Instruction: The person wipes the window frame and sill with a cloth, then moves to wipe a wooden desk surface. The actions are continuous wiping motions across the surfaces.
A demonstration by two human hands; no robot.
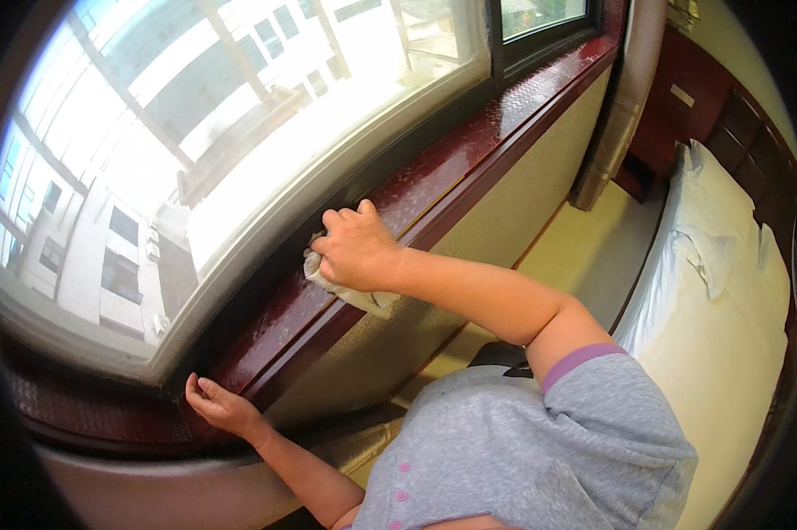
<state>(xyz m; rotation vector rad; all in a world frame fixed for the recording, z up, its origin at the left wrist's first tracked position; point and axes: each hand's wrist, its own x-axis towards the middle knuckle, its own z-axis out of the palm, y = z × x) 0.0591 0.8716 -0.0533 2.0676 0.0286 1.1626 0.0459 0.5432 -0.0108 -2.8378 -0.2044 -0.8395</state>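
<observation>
My right hand (360, 250) grips a folded pale cloth (355, 295) and presses it on the dark red glossy window sill (431, 165). Part of the cloth hangs over the sill's front edge. Streaks that look wet shine along the sill on both sides of the cloth. At the sill's near left end, by the corner of the window frame (166, 377), is my left hand (223, 407). Its fingers are loosely bent, and nothing shows in them. Whether it leans on the sill, I cannot tell.
A large window pane (252, 132) rises behind the sill, with buildings outside. Beneath the sill runs a textured wall (504, 199). A bed with white bedding (709, 318) stands at the right, and a gathered curtain (617, 119) hangs at the sill's far end.
</observation>
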